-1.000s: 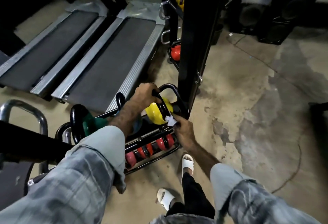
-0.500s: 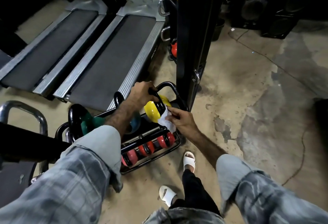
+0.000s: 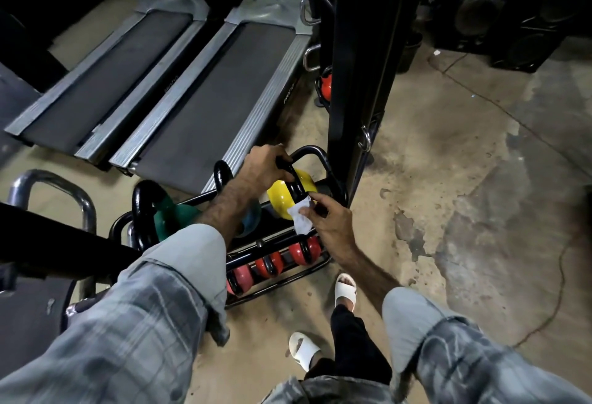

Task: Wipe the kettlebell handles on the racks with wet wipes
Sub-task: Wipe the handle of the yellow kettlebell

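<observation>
Below my left hand (image 3: 264,165), which grips its black loop handle (image 3: 290,173), the yellow kettlebell (image 3: 282,200) runs down toward my right hand (image 3: 330,221), nearer and pinching the white wet wipe (image 3: 300,219)

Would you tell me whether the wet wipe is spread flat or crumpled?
Crumpled: the wet wipe hangs creased from the right hand, beside the yellow kettlebell.

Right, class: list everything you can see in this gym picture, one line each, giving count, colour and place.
Treadmills: two, grey and black, upper left.
Rack: one, black, floor centre.
Yellow kettlebell: one, rack's upper tier.
Green kettlebell: one, rack's left end.
Red kettlebells: at least three, lower tier.
Wipe: one, white, against the yellow kettlebell.
Speakers: black, upper right.
Sandals: two, white, floor.
Left hand: grips the yellow kettlebell's handle.
Right hand: pinches the wipe.
</observation>
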`<state>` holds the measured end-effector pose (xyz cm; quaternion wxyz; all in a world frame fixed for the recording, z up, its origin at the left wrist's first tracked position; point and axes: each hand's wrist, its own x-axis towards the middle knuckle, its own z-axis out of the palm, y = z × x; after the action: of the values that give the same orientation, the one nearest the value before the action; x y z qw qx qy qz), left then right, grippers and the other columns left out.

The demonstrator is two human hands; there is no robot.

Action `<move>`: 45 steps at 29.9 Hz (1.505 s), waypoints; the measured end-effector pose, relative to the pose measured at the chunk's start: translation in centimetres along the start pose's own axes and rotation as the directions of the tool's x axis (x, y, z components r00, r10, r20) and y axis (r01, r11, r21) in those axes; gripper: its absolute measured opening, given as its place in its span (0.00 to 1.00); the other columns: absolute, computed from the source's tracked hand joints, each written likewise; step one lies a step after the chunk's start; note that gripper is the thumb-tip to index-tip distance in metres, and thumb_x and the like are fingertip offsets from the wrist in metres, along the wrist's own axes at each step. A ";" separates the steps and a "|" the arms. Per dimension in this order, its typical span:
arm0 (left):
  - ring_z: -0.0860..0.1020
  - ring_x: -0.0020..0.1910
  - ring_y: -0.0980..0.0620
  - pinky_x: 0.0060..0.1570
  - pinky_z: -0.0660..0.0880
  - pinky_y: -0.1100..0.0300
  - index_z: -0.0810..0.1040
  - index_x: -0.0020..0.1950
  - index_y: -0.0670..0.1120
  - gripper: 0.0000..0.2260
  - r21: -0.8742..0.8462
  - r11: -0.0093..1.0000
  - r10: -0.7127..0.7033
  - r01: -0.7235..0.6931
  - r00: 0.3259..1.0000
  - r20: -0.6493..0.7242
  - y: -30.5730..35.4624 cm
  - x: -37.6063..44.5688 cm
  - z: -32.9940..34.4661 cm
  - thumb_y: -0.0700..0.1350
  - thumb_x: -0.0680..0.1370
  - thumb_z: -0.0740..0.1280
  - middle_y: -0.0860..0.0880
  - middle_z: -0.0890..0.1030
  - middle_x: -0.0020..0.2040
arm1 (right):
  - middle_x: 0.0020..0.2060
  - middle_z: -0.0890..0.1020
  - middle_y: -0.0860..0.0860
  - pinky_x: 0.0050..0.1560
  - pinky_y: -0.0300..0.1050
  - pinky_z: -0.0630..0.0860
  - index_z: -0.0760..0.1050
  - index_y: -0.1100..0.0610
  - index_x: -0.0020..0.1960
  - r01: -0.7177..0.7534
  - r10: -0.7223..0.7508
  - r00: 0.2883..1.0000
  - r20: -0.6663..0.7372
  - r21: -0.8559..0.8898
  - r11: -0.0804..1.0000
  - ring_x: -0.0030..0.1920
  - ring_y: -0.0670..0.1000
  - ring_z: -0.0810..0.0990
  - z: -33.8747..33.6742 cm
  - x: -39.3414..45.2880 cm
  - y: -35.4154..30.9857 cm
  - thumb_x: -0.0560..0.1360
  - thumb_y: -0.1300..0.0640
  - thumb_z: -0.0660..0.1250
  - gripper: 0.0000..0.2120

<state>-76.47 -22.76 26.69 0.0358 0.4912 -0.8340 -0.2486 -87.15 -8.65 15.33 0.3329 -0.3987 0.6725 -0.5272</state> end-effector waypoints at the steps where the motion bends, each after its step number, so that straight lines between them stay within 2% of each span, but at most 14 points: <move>1: 0.77 0.60 0.51 0.50 0.71 0.62 0.82 0.55 0.48 0.18 0.000 1.000 0.001 -0.001 1.000 0.001 0.0 0.0 0.0 0.46 0.66 0.78 0.49 0.83 0.56 | 0.53 0.83 0.48 0.56 0.36 0.77 0.78 0.56 0.63 -0.026 0.025 0.999 0.043 0.017 1.000 0.54 0.44 0.80 -0.1 -0.1 0.1 0.71 0.58 0.75 0.21; 4: 0.75 0.64 0.52 0.53 0.71 0.62 0.82 0.55 0.47 0.19 -0.002 1.000 0.006 -0.006 1.000 0.000 0.0 0.0 0.0 0.45 0.66 0.78 0.49 0.81 0.59 | 0.52 0.82 0.51 0.55 0.33 0.75 0.73 0.55 0.69 0.000 0.005 0.994 0.109 -0.043 0.999 0.52 0.45 0.80 0.1 -0.2 0.9 0.71 0.60 0.75 0.28; 7: 0.73 0.65 0.53 0.54 0.70 0.62 0.82 0.55 0.48 0.19 -0.010 1.000 0.008 -0.008 1.000 -0.013 -0.1 0.0 0.0 0.45 0.66 0.78 0.49 0.80 0.62 | 0.45 0.79 0.53 0.48 0.35 0.73 0.78 0.51 0.64 -0.001 0.005 1.000 0.026 -0.164 0.986 0.44 0.45 0.78 0.5 0.3 1.5 0.69 0.56 0.76 0.24; 10: 0.75 0.63 0.53 0.49 0.66 0.70 0.82 0.55 0.47 0.18 -0.025 1.000 0.009 -0.009 1.000 -0.015 -0.1 0.0 0.0 0.44 0.66 0.78 0.49 0.82 0.58 | 0.47 0.79 0.51 0.46 0.31 0.72 0.79 0.52 0.62 -0.071 0.073 0.997 0.027 -0.058 0.996 0.45 0.44 0.78 0.9 0.9 1.2 0.70 0.56 0.75 0.21; 14: 0.80 0.55 0.50 0.49 0.71 0.65 0.83 0.54 0.48 0.19 -0.027 1.000 -0.002 0.002 1.000 -0.029 0.0 0.1 0.0 0.45 0.64 0.79 0.48 0.83 0.55 | 0.50 0.84 0.48 0.53 0.38 0.74 0.80 0.57 0.61 -0.188 0.181 0.982 0.056 0.208 0.960 0.50 0.43 0.81 1.2 2.6 0.3 0.77 0.58 0.68 0.13; 18: 0.78 0.59 0.52 0.49 0.68 0.68 0.83 0.54 0.47 0.19 -0.049 0.999 -0.011 0.009 0.999 -0.037 -0.1 0.1 0.1 0.44 0.64 0.79 0.47 0.82 0.58 | 0.52 0.82 0.45 0.58 0.39 0.73 0.77 0.56 0.64 -0.228 0.217 0.972 0.092 0.137 0.964 0.54 0.43 0.79 1.1 2.2 1.5 0.80 0.54 0.64 0.15; 22: 0.76 0.62 0.51 0.54 0.70 0.63 0.83 0.54 0.49 0.20 -0.042 0.999 -0.031 0.029 0.999 -0.043 -0.1 0.2 0.2 0.45 0.64 0.79 0.49 0.80 0.61 | 0.52 0.82 0.43 0.60 0.38 0.72 0.79 0.56 0.62 -0.210 0.199 0.976 0.086 0.153 0.966 0.54 0.41 0.79 1.1 1.4 2.7 0.79 0.58 0.64 0.12; 26: 0.79 0.57 0.51 0.46 0.68 0.70 0.83 0.54 0.47 0.19 -0.037 0.999 -0.023 0.021 0.999 -0.040 -0.2 0.2 0.3 0.44 0.64 0.79 0.48 0.83 0.55 | 0.51 0.82 0.51 0.56 0.44 0.73 0.79 0.60 0.62 -0.300 0.279 0.948 0.153 0.137 0.944 0.53 0.48 0.79 1.4 4.6 0.5 0.81 0.55 0.62 0.14; 31: 0.79 0.54 0.48 0.53 0.75 0.57 0.83 0.53 0.50 0.19 -0.016 0.999 -0.042 0.041 0.999 -0.027 -0.1 0.4 0.2 0.47 0.63 0.79 0.49 0.84 0.51 | 0.58 0.81 0.55 0.63 0.47 0.71 0.78 0.58 0.63 -0.359 0.333 0.901 0.278 0.046 0.932 0.59 0.52 0.77 1.1 5.4 1.7 0.82 0.53 0.59 0.16; 36: 0.80 0.54 0.49 0.51 0.75 0.60 0.83 0.52 0.49 0.18 -0.040 0.998 -0.041 0.040 0.999 -0.019 -0.3 0.4 0.2 0.45 0.63 0.79 0.48 0.83 0.53 | 0.44 0.78 0.54 0.54 0.50 0.70 0.77 0.55 0.41 -0.406 0.438 0.826 0.355 -0.164 0.899 0.49 0.54 0.75 1.2 8.1 0.3 0.67 0.46 0.58 0.15; 38: 0.80 0.53 0.49 0.49 0.74 0.60 0.83 0.52 0.49 0.18 -0.035 0.999 -0.038 0.038 0.999 -0.016 -0.3 0.4 0.2 0.46 0.63 0.79 0.49 0.83 0.52 | 0.41 0.77 0.54 0.52 0.53 0.71 0.75 0.55 0.39 -0.419 0.452 0.793 0.408 -0.174 0.891 0.46 0.55 0.74 1.1 8.9 0.5 0.63 0.46 0.58 0.14; 40: 0.80 0.53 0.49 0.49 0.75 0.60 0.83 0.51 0.50 0.18 -0.026 0.999 -0.034 0.034 0.999 -0.012 -0.3 0.3 0.2 0.46 0.63 0.79 0.49 0.84 0.52 | 0.41 0.78 0.55 0.50 0.53 0.72 0.76 0.55 0.42 -0.399 0.433 0.815 0.385 -0.170 0.901 0.44 0.55 0.75 0.9 8.6 0.3 0.62 0.44 0.60 0.16; 43: 0.81 0.50 0.49 0.46 0.73 0.61 0.82 0.51 0.51 0.18 -0.017 0.999 -0.029 0.029 0.999 -0.021 -0.4 0.4 0.3 0.48 0.63 0.79 0.50 0.84 0.49 | 0.37 0.79 0.50 0.43 0.47 0.69 0.79 0.55 0.44 -0.298 0.310 0.927 0.213 -0.086 0.951 0.40 0.50 0.76 0.6 6.0 -0.4 0.76 0.45 0.64 0.13; 45: 0.80 0.50 0.49 0.45 0.72 0.61 0.82 0.51 0.51 0.19 -0.012 0.999 -0.034 0.034 0.999 -0.029 -0.5 0.5 0.4 0.48 0.63 0.79 0.51 0.84 0.48 | 0.40 0.84 0.48 0.45 0.46 0.74 0.82 0.53 0.52 -0.196 0.199 0.976 0.091 -0.046 0.980 0.42 0.46 0.80 0.2 3.1 0.1 0.78 0.48 0.65 0.12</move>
<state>-76.40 -23.23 26.01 0.0467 0.5087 -0.8235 -0.2469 -88.39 -11.48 15.13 0.4079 -0.3606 0.7018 -0.4594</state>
